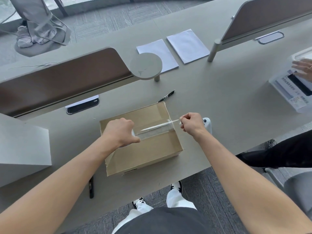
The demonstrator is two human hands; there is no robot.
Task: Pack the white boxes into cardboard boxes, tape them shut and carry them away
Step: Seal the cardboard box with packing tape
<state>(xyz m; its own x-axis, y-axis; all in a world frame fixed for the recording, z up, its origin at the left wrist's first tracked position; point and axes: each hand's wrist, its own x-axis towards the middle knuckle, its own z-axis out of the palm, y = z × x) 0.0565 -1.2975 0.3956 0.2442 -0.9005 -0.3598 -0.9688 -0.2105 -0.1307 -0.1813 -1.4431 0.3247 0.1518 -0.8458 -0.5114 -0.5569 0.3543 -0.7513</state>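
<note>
Both forearms reach out from the bottom edge over a closed carton point(148, 149) that sits on the worktop point(219, 105) near its front edge. Left hand point(119, 131) is curled round a tape roll point(133, 133), mostly hidden under the palm, thumb lying along the carton top; fingers are clamped on the roll. Right hand point(190, 123) is off the carton's right edge, its fingers point(183, 119) pinched together on the free end of the tape point(157, 128). That clear strip stretches taut between the two hands, running along the carton's centre seam; whether it touches the cardboard yet cannot be told.

Just right of the right-hand fingers, partly behind the wrist, lies a small white device point(208, 124). Beyond those fingers, past the carton's far corner, a black pen point(166, 96) lies on the worktop. Further out are two white sheets point(177, 48) side by side, one partly under a round grey disc point(145, 66). Far to the right of the right-hand fingers, a white box point(290, 88) with printed labels sits at the frame edge, another person's hand point(303, 67) on it. Left of the left-hand fingers stands a grey block point(23, 146), and a brown divider point(64, 78) lies beyond it. Near the worktop's front edge, below the left forearm, lies a dark slim object point(91, 187).
</note>
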